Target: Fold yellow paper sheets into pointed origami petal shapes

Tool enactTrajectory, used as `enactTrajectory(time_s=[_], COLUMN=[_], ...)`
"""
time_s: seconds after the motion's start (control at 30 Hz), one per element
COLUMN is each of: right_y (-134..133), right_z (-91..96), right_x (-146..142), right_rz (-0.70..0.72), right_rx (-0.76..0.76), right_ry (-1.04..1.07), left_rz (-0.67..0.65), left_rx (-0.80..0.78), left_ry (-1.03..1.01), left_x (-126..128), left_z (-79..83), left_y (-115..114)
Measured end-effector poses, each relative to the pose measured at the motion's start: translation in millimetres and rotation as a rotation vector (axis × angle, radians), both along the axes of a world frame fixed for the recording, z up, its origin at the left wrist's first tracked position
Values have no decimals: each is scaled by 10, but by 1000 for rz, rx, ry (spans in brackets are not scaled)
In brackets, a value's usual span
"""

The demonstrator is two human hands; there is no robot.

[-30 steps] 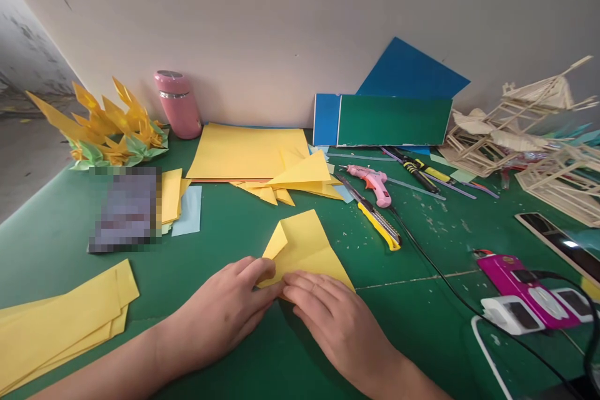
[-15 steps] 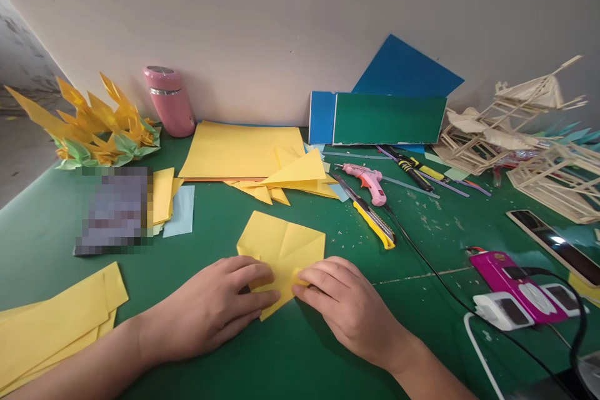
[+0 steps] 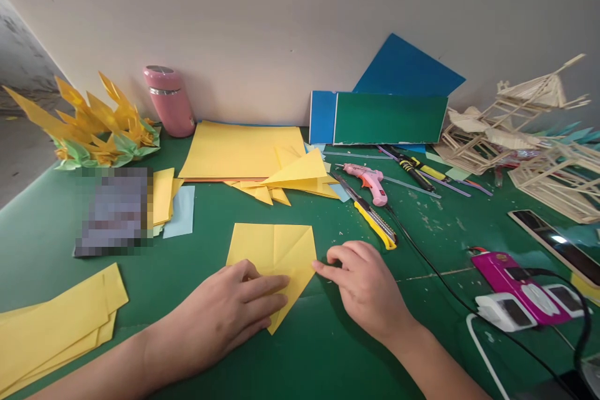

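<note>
A piece of yellow paper [image 3: 260,244], folded to a point at its near end, lies on the table with crease lines across its upper half. My left hand [image 3: 246,303] rests flat on its lower left, fingers stretched over it and hiding part of the sheet. At the paper's right edge is my right hand [image 3: 363,281]. One of its fingertips meets the edge, while the other fingers are bent and a little apart; it grips nothing that I can see.
Yellow strips [image 3: 56,331] lie at left. Behind are yellow sheets [image 3: 244,147] and folded yellow pieces [image 3: 300,172]. A utility knife [image 3: 375,225], a pink glue gun [image 3: 368,181] with its cord, a power strip [image 3: 515,284] and a phone [image 3: 557,244] occupy the right side.
The yellow paper has turned, its top edge now nearly level. My right hand has moved right and away from me, off the paper's lower part. My left hand stays on the paper.
</note>
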State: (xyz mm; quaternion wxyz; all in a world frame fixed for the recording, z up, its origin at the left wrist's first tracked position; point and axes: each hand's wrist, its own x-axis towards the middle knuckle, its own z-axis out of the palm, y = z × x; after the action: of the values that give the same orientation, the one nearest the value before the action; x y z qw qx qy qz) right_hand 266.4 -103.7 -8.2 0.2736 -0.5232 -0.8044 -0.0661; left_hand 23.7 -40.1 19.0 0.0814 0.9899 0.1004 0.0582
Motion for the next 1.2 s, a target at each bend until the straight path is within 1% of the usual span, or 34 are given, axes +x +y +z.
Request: enactTrajectory(time_s=[0.1,0.23,0.37,0.47,0.53,0.6,0.7,0.8,0.87,0.93,1.07,1.13,1.2], right_y=[29,103,228,306,337,353,356,355,358,362,341,306,260], right_z=[-16,-22,-42,-82,-103,-107,-88,-68,-64,-66,-54,-39,-25], right_x=[88,91,37,1,-21,-42,-70,-92,-102,-111,-149,-185,-223], right_rz=[-30,-77,-162,-207,-216,-214,-226,-222,-184,-158,-177,-157,-89], right_rx=[-40,-119,-191,-217,-218,-211,-208,-219,-218,-202,-148,-109,-53], right_ry=[36,148,103,40,20,16,37,122,202,294,495,533,500], left_rz=[4,25,58,95,153,178,153,130,133,130,107,127,179], left_rx=[35,47,54,24,-37,-83,-93,-99,-106,-111,-107,-85,-54], left_ry=[0,-15,-15,-66,-86,-113,-149,-141,-126,-104,-34,-20,-24], left_x=[28,69,102,101,93,84,79,81,85,90,101,105,108], left_z=[-11,-31,-92,-188,-254,-307,-369,-403,-392,-347,-221,-188,-186], left_y=[-10,-20,-69,-118,-138,-141,-124,-103,-93,-84,-74,-82,-99])
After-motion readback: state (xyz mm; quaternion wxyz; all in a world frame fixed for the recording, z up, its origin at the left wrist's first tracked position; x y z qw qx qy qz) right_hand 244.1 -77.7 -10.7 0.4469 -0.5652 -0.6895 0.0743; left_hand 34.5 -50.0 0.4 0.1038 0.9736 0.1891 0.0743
